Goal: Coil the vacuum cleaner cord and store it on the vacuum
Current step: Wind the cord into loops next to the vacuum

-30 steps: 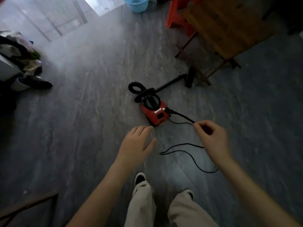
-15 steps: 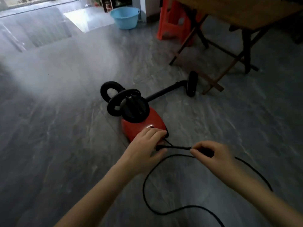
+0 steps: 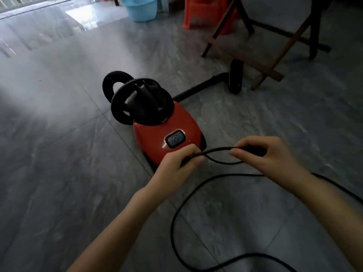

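Both hands have closed in on the vacuum since half a second ago, and the camera has come nearer with them, so the red body now fills the middle of the view. What was one straight run of cord between the hands has become a small loop.

The left hand (image 3: pixel 177 163) sits at about 5 o'clock from the vacuum (image 3: pixel 167 132), touching or almost touching its rear edge, fingers curled shut around the cord (image 3: pixel 220 160) near where it leaves the machine; the exit point itself is hidden under the fingers, so that is likely rather than certain. The right hand (image 3: pixel 263 154), at 3 o'clock from the left, pinches the cord between thumb and fingers, with something dark, perhaps the plug, inside the grip. Between the two hands the cord sags in a short bight. More cord lies slack on the floor (image 3: pixel 59 154) at 6 o'clock, curving away under the right forearm.

By my reading the coiling has just started: the first turn is being formed. Next, the right hand should pass its section to the left, then slide back along the slack for another equal length, keeping turns even and untwisted. The hose (image 3: pixel 117 107) coiled on top may limit where the bundle rests.
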Tool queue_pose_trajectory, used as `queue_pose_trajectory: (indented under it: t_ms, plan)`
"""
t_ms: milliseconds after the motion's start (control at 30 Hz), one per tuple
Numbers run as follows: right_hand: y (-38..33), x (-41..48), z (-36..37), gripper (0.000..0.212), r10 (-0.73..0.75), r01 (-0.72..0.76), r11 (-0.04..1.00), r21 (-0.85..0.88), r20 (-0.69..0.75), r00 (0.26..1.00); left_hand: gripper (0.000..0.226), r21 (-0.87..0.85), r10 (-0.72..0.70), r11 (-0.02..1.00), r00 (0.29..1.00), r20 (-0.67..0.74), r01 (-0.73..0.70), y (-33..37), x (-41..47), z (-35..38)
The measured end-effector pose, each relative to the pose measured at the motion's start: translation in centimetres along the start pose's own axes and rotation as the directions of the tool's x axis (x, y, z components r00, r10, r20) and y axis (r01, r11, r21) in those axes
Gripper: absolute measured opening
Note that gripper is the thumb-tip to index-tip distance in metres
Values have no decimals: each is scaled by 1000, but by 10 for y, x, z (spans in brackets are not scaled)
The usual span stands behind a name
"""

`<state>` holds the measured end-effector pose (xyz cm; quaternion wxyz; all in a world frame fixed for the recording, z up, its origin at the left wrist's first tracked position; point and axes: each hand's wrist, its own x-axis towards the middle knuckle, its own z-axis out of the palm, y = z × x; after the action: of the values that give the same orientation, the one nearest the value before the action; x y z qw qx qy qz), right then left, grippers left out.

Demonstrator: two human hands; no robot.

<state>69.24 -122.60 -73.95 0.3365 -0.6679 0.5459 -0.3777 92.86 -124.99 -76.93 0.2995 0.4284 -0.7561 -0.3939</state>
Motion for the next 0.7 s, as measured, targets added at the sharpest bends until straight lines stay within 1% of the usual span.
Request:
queue_pose_trajectory:
  t_ms: [67, 100, 133, 200, 233, 333, 367, 433, 500, 567, 633, 700]
  plan:
    - [17, -4, -9, 9, 15, -15, 1000, -8, -50, 999, 17, -83, -48, 996, 994, -94, 41, -4, 0, -8]
    - [27, -8, -12, 10, 39, -38, 999, 15, -87, 995, 17, -107, -65, 993, 986, -156, 48, -7, 0, -13]
    - [36, -13, -14, 12, 76, -69, 996, 57, -128, 989, 16, -120, -77, 991, 975, -211, 52, -10, 0, -18]
    - [53, -24, -13, 17, 177, -143, 973, 179, -190, 966, 17, -173, -116, 982, 955, -273, 70, -12, -2, -22]
    - [60, -28, -11, 21, 213, -168, 961, 218, -205, 955, 18, -202, -135, 976, 947, -291, 78, -13, -4, -22]
    - [76, -39, 1, 38, 237, -186, 958, 219, -239, 942, 19, -260, -186, 960, 932, -311, 105, -11, -11, -17]
    - [77, -41, 4, 40, 238, -181, 958, 221, -267, 934, 19, -278, -194, 954, 935, -297, 110, -10, -13, -15]
    - [74, -40, 8, 35, 221, -154, 964, 215, -334, 916, 18, -294, -185, 950, 952, -243, 109, -11, -16, -14]
    - [69, -36, 10, 27, 199, -133, 974, 184, -408, 891, 13, -260, -150, 960, 971, -184, 99, -11, -18, -14]
    - [67, -30, 12, 16, 165, -131, 986, 105, -467, 869, 8, -218, -103, 973, 983, -151, 68, -8, -18, -15]
    - [66, -26, 14, 15, 127, -152, 988, -19, -461, 878, 10, -180, -35, 984, 987, -157, 7, -3, -17, -15]
    - [62, -26, 20, 16, 91, -165, 976, -145, -417, 905, 15, -153, 36, 986, 987, -156, -61, 3, -14, -13]
